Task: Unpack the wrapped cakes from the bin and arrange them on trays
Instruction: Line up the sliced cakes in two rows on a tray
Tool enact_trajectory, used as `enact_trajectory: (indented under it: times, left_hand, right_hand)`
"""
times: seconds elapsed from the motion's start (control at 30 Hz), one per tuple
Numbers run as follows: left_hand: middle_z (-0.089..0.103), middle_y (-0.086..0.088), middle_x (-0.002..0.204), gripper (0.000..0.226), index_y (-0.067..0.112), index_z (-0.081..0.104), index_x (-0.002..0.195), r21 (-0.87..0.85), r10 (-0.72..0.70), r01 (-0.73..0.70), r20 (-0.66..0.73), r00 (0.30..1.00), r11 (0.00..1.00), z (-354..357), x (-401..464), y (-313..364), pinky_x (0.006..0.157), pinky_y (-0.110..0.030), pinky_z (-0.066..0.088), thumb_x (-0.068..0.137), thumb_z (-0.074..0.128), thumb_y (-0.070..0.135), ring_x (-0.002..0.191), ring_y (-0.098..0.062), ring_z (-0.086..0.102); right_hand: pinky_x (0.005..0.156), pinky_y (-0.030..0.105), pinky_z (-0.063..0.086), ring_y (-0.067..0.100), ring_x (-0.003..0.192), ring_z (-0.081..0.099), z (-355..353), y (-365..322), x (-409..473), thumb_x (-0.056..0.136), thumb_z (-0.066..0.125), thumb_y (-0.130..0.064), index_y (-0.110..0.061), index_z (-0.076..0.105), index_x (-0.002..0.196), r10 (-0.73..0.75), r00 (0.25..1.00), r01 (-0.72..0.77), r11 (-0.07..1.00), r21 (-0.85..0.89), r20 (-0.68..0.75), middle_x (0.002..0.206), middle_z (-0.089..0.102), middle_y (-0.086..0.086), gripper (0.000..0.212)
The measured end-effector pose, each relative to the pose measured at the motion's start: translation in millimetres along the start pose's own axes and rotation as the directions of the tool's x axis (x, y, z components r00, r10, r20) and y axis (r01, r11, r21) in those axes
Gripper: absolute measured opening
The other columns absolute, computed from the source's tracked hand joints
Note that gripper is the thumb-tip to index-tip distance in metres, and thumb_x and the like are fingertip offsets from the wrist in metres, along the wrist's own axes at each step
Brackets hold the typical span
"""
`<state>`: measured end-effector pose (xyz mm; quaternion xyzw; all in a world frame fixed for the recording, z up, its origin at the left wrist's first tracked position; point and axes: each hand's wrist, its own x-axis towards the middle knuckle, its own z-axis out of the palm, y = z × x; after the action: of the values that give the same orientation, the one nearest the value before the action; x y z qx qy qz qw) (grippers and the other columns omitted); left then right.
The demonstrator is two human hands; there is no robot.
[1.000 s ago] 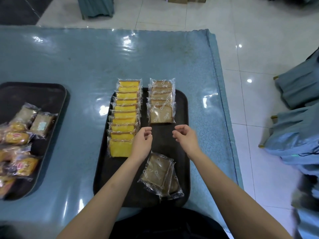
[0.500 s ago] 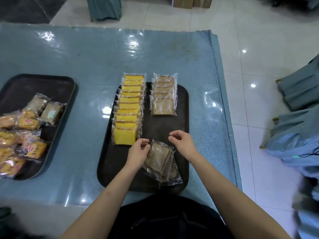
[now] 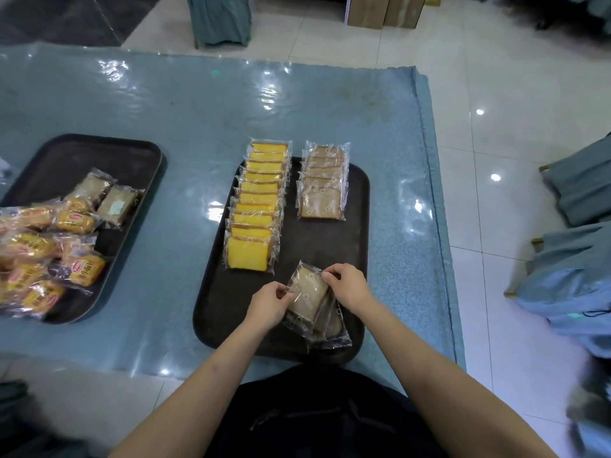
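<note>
From the head view, we see our hands down at the near end of the middle tray (image 3: 211, 302). The left hand (image 3: 266, 304) pinches the left edge of the top brown cake packet (image 3: 305, 297), and the right hand (image 3: 347, 287) pinches its upper right corner, so both are clamped on the same wrapper. A second ago our hands hovered apart and empty above the bare middle of the tray, fingers curled; half a second ago they had dropped to either side of the packet. Now they grip it, and its far end is tilted up off the small pile of brown packets (image 3: 330, 325) beneath it.

On the same tray, the yellow cake row (image 3: 254, 209) runs down the left side, overlapped like shingles, and the shorter brown cake row (image 3: 322, 185) sits at the far right. Neither row has changed. Both rows overhang the tray's far edge a little.

The left tray (image 3: 99, 153) holds a loose heap of orange-labelled buns (image 3: 43, 249) and two pale wrapped slices (image 3: 105, 200) at its far side, unchanged. Both trays rest on the worktop (image 3: 165, 104), under a glossy blue cover. The camera has tipped back since the first frame, so more floor (image 3: 496, 77) and some cardboard boxes (image 3: 383, 9) show beyond the worktop.
</note>
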<state>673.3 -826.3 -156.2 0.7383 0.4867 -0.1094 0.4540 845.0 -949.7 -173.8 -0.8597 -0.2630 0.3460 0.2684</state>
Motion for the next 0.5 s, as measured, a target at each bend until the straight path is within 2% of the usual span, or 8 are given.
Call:
enact_trajectory:
  times: [0.07, 0.13, 0.2, 0.27, 0.37, 0.5]
  left_hand:
    - [0.07, -0.002, 0.119, 0.034, 0.016, 0.065, 0.128, 0.02, 0.004, -0.004, 0.006, 1.0, 1.0, 3.7, -3.6, 1.0, 0.085, -0.026, 0.045, 0.099, 0.067, 0.033, 0.108, -0.017, 0.064]
    - [0.07, -0.002, 0.12, 0.034, 0.016, 0.064, 0.13, 0.006, 0.001, -0.001, -0.006, 1.0, 1.0, 5.6, -6.9, 2.5, 0.085, -0.026, 0.045, 0.099, 0.067, 0.031, 0.103, -0.014, 0.062]
    - [0.07, 0.0, 0.116, 0.034, 0.016, 0.065, 0.129, -0.017, -0.001, 0.0, -0.034, 0.999, 1.0, 6.1, -7.5, 3.0, 0.088, -0.027, 0.047, 0.098, 0.07, 0.03, 0.106, -0.015, 0.063]
    - [0.068, 0.003, 0.11, 0.033, 0.017, 0.066, 0.128, -0.041, 0.006, -0.009, -0.052, 0.999, 0.999, 5.5, -7.2, 4.3, 0.089, -0.029, 0.049, 0.097, 0.071, 0.028, 0.108, -0.016, 0.065]
    - [0.066, 0.006, 0.106, 0.031, 0.017, 0.068, 0.127, -0.055, 0.04, -0.043, -0.063, 0.997, 0.998, 3.5, -7.2, 8.6, 0.085, -0.026, 0.046, 0.097, 0.071, 0.027, 0.101, -0.013, 0.062]
    - [0.067, 0.005, 0.109, 0.029, 0.018, 0.069, 0.125, -0.055, 0.088, -0.091, -0.055, 0.995, 0.994, 1.7, -7.0, 13.4, 0.086, -0.025, 0.044, 0.098, 0.071, 0.026, 0.104, -0.013, 0.062]
  right_hand:
    - [0.095, 0.037, 0.049, 0.018, 0.107, 0.057, 1.2, 1.9, -1.5, 0.101, 0.064, -0.035, -0.028, 0.079, 0.103, -0.051, 0.997, 0.046, 0.995, -0.088, -0.054, 0.104, 0.066, -0.007, 0.016]
    - [0.098, 0.036, 0.046, 0.018, 0.107, 0.053, -1.2, -0.3, -5.0, 0.101, 0.065, -0.032, -0.026, 0.079, 0.1, -0.075, 0.994, 0.068, 0.993, -0.098, -0.074, 0.103, 0.064, -0.006, 0.016]
    - [0.095, 0.032, 0.047, 0.015, 0.104, 0.057, -5.6, -2.4, -8.8, 0.1, 0.066, -0.029, -0.026, 0.077, 0.097, -0.07, 0.995, 0.068, 0.997, -0.025, -0.076, 0.101, 0.065, -0.008, 0.012]
    - [0.085, 0.026, 0.05, 0.008, 0.095, 0.062, -10.3, -4.5, -13.2, 0.099, 0.067, -0.027, -0.027, 0.074, 0.093, -0.038, 0.997, 0.045, 0.995, 0.088, -0.072, 0.096, 0.068, -0.011, 0.01]
    - [0.07, 0.017, 0.046, 0.005, 0.087, 0.066, -17.5, -5.2, -19.8, 0.097, 0.068, -0.024, -0.025, 0.074, 0.092, 0.016, 0.997, 0.003, 0.969, 0.248, -0.072, 0.091, 0.073, -0.012, 0.009]
    - [0.075, 0.016, 0.048, 0.004, 0.093, 0.067, -23.8, -4.1, -24.3, 0.096, 0.071, -0.027, -0.028, 0.074, 0.099, 0.002, 0.997, 0.025, 0.933, 0.36, -0.076, 0.097, 0.074, -0.011, 0.005]
